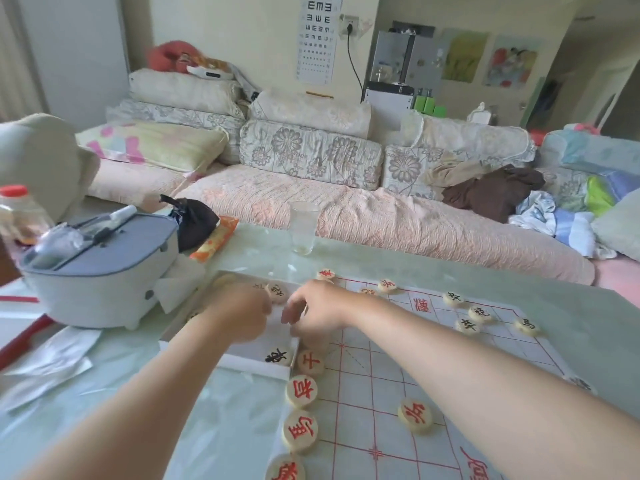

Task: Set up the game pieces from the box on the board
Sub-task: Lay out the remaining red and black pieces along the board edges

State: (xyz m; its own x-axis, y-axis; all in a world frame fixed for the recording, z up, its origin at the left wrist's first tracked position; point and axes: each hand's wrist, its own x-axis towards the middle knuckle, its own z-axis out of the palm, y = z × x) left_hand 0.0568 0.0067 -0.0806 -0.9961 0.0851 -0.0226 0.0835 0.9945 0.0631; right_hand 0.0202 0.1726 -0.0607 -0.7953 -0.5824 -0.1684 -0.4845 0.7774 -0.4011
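- The box (225,361), white and shallow, lies on the counter (450,268) with the board (381,393) touching its right side. One black piece (277,356) shows in the box's near corner.
- The left grip (239,317) is over the box with its fingers curled. I cannot tell whether it is grasping a piece.
- The right grip (311,313) hangs over the box's right rim with its fingers pointing down. What it holds, if anything, is hidden.
- A row of red pieces (301,390) runs toward the viewer from the box's near right corner. The black pieces (467,325) sit far to the box's right.
- Risk: the right forearm crosses the board just right of the box, so lowering it could sweep that red row out of place.
- Risk: the board looks like a thin sheet, and a dragged wrist could shift it.
- Risk: a tumbler (304,230) stands beyond the box and could be tipped by a long reach.
- Writing: the pieces and board carry red and black Chinese characters, turned and too blurred to read surely. An eye chart (317,36) on the wall beyond the box shows rows of E shapes.
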